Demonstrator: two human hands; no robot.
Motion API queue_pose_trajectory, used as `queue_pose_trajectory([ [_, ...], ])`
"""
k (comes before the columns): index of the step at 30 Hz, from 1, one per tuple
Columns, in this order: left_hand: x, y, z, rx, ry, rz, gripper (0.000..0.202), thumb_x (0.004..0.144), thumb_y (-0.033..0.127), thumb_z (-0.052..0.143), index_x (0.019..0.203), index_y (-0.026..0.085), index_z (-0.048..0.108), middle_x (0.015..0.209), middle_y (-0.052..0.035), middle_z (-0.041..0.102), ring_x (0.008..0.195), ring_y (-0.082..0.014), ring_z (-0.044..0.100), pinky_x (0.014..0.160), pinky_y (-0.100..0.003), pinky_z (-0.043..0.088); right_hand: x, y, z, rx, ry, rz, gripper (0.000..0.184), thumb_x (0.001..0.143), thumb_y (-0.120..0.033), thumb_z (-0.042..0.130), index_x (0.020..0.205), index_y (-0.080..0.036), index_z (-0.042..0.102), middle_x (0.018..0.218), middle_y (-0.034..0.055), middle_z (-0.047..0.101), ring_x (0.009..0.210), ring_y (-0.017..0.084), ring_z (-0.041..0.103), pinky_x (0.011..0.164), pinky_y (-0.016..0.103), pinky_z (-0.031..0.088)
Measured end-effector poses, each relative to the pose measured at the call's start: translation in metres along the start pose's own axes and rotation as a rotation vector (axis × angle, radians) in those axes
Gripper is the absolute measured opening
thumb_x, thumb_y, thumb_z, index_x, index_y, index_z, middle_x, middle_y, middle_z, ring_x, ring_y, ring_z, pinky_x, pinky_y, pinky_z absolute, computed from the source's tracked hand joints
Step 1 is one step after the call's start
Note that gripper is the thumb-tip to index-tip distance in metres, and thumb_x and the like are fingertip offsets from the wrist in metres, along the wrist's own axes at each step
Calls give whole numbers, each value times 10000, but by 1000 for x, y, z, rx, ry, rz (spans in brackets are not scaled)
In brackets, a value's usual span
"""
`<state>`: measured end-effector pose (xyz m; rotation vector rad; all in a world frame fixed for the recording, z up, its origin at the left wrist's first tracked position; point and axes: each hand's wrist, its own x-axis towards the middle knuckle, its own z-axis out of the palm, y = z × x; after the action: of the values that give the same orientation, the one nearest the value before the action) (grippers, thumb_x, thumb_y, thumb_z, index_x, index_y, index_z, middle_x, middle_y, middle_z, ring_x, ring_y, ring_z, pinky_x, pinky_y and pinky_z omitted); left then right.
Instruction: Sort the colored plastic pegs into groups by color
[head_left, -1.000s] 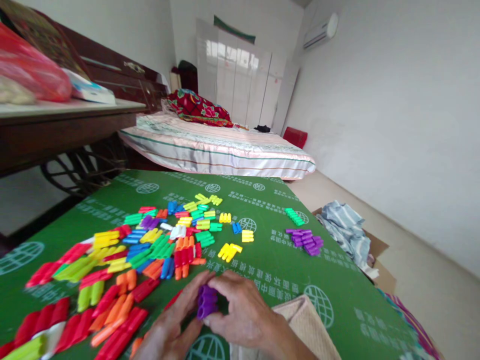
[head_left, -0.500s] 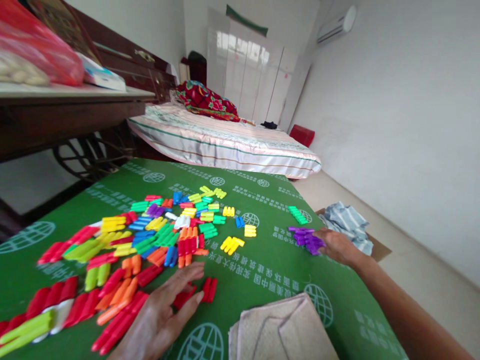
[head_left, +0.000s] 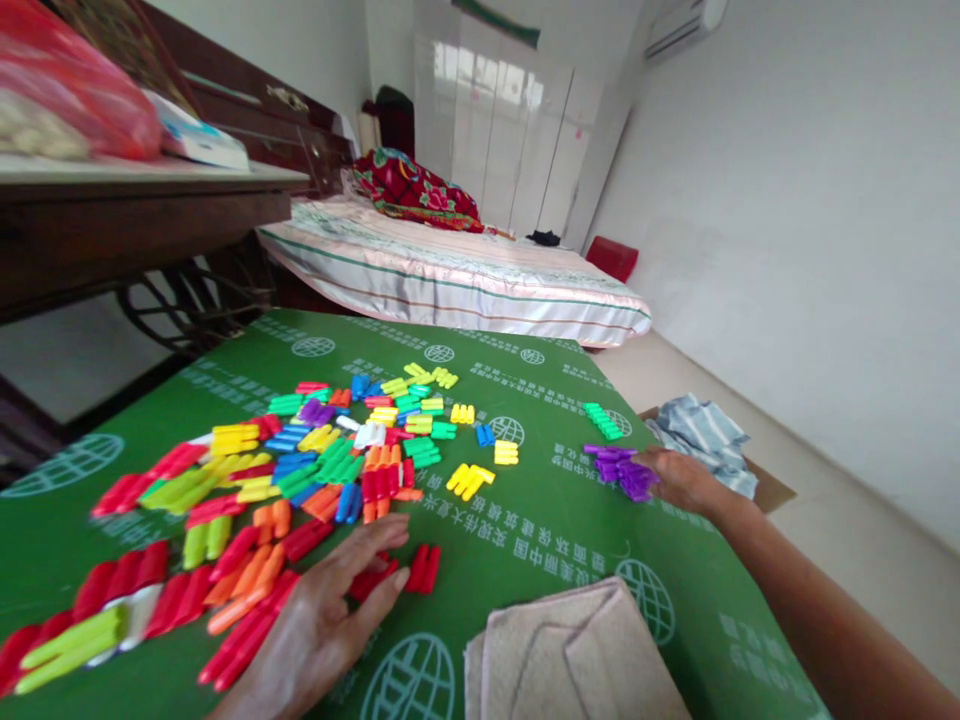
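My left hand (head_left: 330, 605) rests low over the green board (head_left: 525, 630), with its thumb and fingers apart around some red plastic pieces (head_left: 371, 580). These look like short tubes, similar to pen caps, lying side by side; their lower part is hidden by the hand. Another red group (head_left: 424, 568) lies just right of the thumb. On the right, my right hand (head_left: 679, 480) has its fingertips closed at the edge of a cluster of purple tube-like pieces (head_left: 622, 472), which lies on the board. Beyond it is a green row of pieces (head_left: 603, 421).
Many red, orange, yellow, green and blue pieces (head_left: 322, 465) are spread over the board's left half. A folded beige cloth (head_left: 570, 655) lies at the front. Past the right edge, striped fabric (head_left: 701, 440) sits in a cardboard box (head_left: 772, 487). A bed (head_left: 465, 280) stands behind.
The camera view has shifted slightly. Both hands and the pieces keep about the same places on the board.
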<state>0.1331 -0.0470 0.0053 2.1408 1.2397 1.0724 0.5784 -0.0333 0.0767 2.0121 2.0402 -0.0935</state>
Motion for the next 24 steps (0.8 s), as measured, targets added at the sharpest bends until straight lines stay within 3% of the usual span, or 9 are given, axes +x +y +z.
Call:
queue_pose_trajectory([
  [5,-2,0,-1,19,-28,-7,405,810,456,579,1158,247,581,1207,-50,627,994,-216,651,845,-286,550,-16,-12,-10,-45,-6,23,363,789,-118,522,1140,-170,599,1078,132,626,968,230,621,803,291,445],
  [9,0,3,-2,19,-31,-20,433,805,501,567,1140,227,589,1198,-69,629,1033,-234,632,866,-326,545,-31,-40,-15,9,50,-38,362,828,-210,537,1188,-220,568,1183,94,608,1033,220,597,862,300,439],
  [12,3,5,-1,26,-26,-29,447,796,538,559,1118,232,602,1203,-68,625,1069,-245,612,902,-358,525,-39,-77,-11,120,92,-112,315,838,-247,549,1149,-220,589,1152,81,626,1030,205,593,875,302,431],
  [17,3,3,1,-2,-42,-58,444,798,534,559,1137,248,588,1237,-62,600,1052,-240,617,876,-351,537,-48,-162,5,334,139,-314,170,855,-267,543,997,-220,624,927,29,641,841,161,612,729,261,441],
  [20,3,1,2,-7,-48,-76,445,799,525,565,1150,251,583,1232,-60,600,1039,-239,623,886,-357,530,-44,-208,11,391,195,-426,144,847,-284,557,965,-221,612,912,19,618,805,155,591,674,259,431],
  [24,4,-1,3,-41,-28,-96,483,786,530,579,1164,229,575,1210,-82,611,998,-242,641,885,-375,532,-25,-245,16,452,323,-430,132,852,-275,534,947,-212,601,947,32,595,886,169,565,728,273,442],
])
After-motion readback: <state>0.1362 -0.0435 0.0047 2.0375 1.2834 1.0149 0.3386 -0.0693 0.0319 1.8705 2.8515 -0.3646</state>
